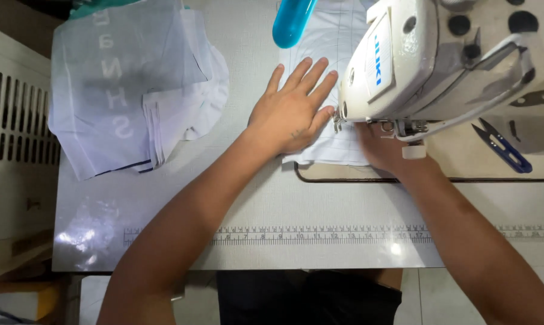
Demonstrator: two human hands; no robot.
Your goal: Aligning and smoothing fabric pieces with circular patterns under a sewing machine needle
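My left hand (293, 108) lies flat, fingers spread, on a white fabric piece (329, 42) just left of the needle area of a white sewing machine (440, 57). My right hand (380, 147) rests on the same fabric's near edge, partly hidden under the machine head; its fingers cannot be seen. The fabric runs from the table's far edge down under the presser foot (338, 123).
A stack of white cut fabric pieces (133, 90) lies at the left of the white table (320, 204). Blue thread snips (503, 147) sit on the machine bed at right. A blue tube-shaped object (291, 21) hangs at top. A printed ruler strip (320, 235) runs along the near table edge.
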